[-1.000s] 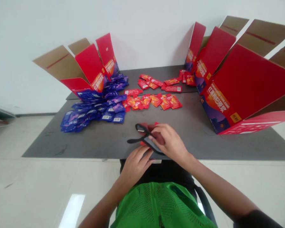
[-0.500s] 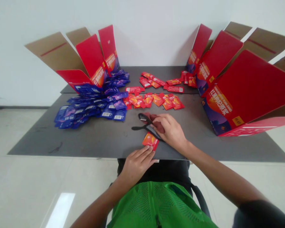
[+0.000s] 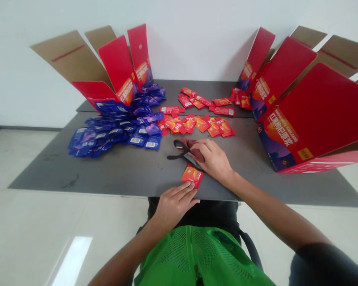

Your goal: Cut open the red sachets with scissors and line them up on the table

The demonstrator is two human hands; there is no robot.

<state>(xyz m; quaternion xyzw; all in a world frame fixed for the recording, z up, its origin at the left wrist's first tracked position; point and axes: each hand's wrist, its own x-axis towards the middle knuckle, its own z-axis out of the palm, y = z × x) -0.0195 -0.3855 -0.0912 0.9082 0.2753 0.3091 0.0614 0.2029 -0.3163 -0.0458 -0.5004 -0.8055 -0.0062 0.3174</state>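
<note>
My left hand (image 3: 176, 201) lies at the table's near edge, fingers stretched out flat, with the fingertips on the lower end of a red-and-orange sachet (image 3: 191, 174). Just beyond that sachet, my right hand (image 3: 212, 158) has its fingers bent and closed on a black-rimmed item (image 3: 179, 150) with a loop, a thin black arm and a grey face. Something brownish red shows inside the loop and under my fingers. The item's exact kind cannot be made out. Its lower end touches or overlaps the sachet's upper edge.
A heap of blue sachets (image 3: 107, 133) spreads at the left, before an open red carton (image 3: 92, 91). Red sachets (image 3: 201, 124) lie in rows across the middle. Open red cartons (image 3: 313, 115) stand at the right. The grey table (image 3: 131, 171) ends just before my body.
Both hands keep nearly the same pose, the left on the sachet and the right on the black-rimmed item. The view has shifted slightly.
</note>
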